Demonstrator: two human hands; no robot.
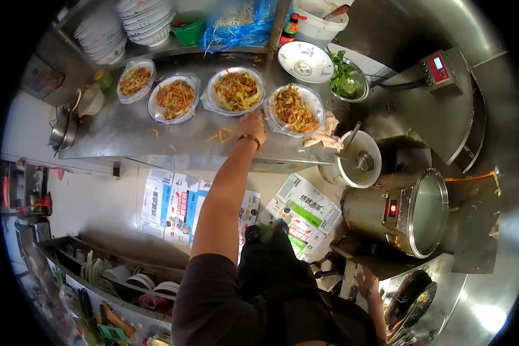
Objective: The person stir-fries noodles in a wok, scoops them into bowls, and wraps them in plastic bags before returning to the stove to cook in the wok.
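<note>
My left hand (252,126), with a beaded bracelet at the wrist, reaches over the steel counter (207,141). Its fingers are closed at the left rim of the rightmost plate of fried noodles (296,109). Just left of it is another plate of noodles (236,91), lined with plastic. Two more such plates, one nearer (176,99) and one at the far left (135,81), continue the row. Low on the right, beside the stove area, my right hand (367,282) has its fingers apart, and nothing shows in it.
Stacked bowls (147,23) and a green bowl (188,30) sit on the shelf. Near the counter's right end are a patterned bowl (305,61), leafy greens (343,78) and a white bucket with a ladle (360,158). A steel pot (427,213) and a wok (412,297) stand right. Flattened cardboard (305,213) covers the floor.
</note>
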